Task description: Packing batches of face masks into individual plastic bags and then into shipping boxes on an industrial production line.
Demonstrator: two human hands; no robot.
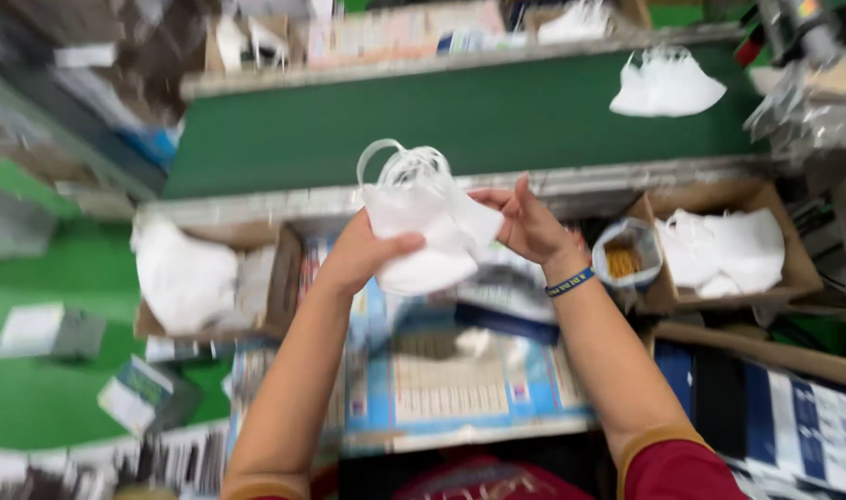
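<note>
White masks between left hand and right hand.

Green conveyor belt ahead; green floor at left

Conveyor belt behind two boxes

Stack of white face masks: folded, soft, ear loops raised at the top; held aloft between both hands, above the workbench's far edge, blurred.
</note>
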